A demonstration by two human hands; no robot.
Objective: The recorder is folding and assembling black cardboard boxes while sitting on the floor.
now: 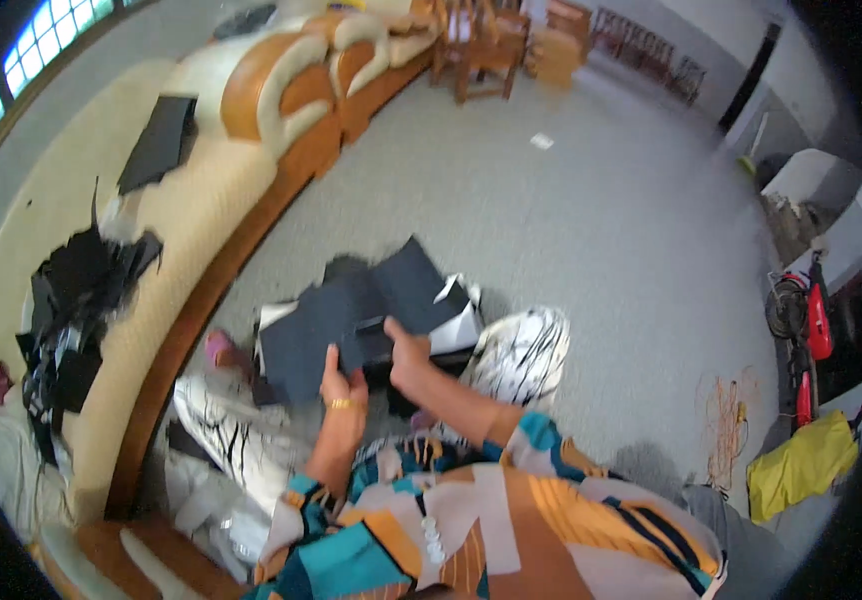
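In front of my lap, my left hand (341, 384) and my right hand (407, 357) are both closed on a small flat black piece (367, 342) that looks like stiff card. Both thumbs lie on its near face; the fingers beneath are mostly hidden. Larger black sheets (296, 348) spread out just beyond and below it, with another black sheet (409, 281) angled up on the far right side. White torn-looking edges (458, 332) show at the right of this stack. What the sheets rest on is hidden.
Along the left runs a long cream and orange sofa (213, 195), bearing a heap of black scraps (81, 290) and a black panel (159, 142). Clear plastic (241, 525) lies by my left leg. To the right are a red scooter (817, 325), a yellow bag (801, 465) and orange cord (723, 425).
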